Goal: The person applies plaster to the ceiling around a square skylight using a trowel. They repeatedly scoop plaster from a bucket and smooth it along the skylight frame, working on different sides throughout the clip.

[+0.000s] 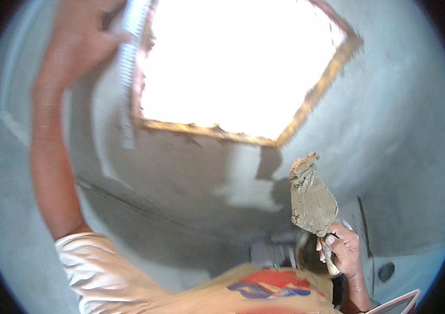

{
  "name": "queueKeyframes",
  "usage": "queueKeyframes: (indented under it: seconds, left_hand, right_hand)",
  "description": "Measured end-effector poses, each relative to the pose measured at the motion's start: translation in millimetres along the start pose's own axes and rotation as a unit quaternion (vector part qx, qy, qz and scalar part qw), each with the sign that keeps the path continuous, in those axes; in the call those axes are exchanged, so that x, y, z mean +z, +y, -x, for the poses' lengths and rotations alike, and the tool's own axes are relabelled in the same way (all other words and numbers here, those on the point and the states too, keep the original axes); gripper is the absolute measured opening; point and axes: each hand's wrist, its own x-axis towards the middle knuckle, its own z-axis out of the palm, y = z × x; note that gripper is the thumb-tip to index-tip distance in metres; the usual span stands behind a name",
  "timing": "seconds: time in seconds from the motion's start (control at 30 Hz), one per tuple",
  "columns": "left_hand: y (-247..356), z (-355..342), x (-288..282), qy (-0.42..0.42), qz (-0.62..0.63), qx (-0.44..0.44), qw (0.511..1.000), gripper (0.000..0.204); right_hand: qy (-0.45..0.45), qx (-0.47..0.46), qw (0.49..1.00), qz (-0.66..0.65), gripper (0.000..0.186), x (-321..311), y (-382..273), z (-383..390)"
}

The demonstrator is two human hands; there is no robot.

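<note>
My left arm reaches up along the left side, and my left hand (83, 42) is closed on a long, narrow, pale metal strip (127, 78). My thumb touches the strip; the other fingers are partly cut off by the upper edge. The strip stands upright along the left side of a bright window opening (233, 73), its surface blurred. At lower right, my right hand (344, 246) grips the handle of a trowel (314, 204), blade up. Wet grey mortar coats the blade, with a lump at its tip. The trowel is apart from the wall.
Rough, brownish edging (206, 131) borders the opening, its lower right corner jutting toward me. Grey plastered wall (400, 120) surrounds it, with a paler patch (248, 183) below. A dark round thing (386, 271) is at lower right, near a pale-rimmed flat object (398, 305).
</note>
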Motion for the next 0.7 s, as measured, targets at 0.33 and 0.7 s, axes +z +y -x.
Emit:
queueKeyframes:
  seconds: [0.33, 0.7]
  left_hand:
    - [-29.3, 1.4, 70.1, 0.069, 0.092, -0.002, 0.993, 0.112]
    - [-23.7, -7.2, 58.9, 0.059, 0.101, -0.003, 0.993, 0.11]
  right_hand:
    - [-0.091, -0.23, 0.969, -0.019, 0.025, 138.7, -176.3, -144.3]
    - [-0.083, -0.245, 0.966, -0.003, 0.035, 216.4, -228.9, -173.8]
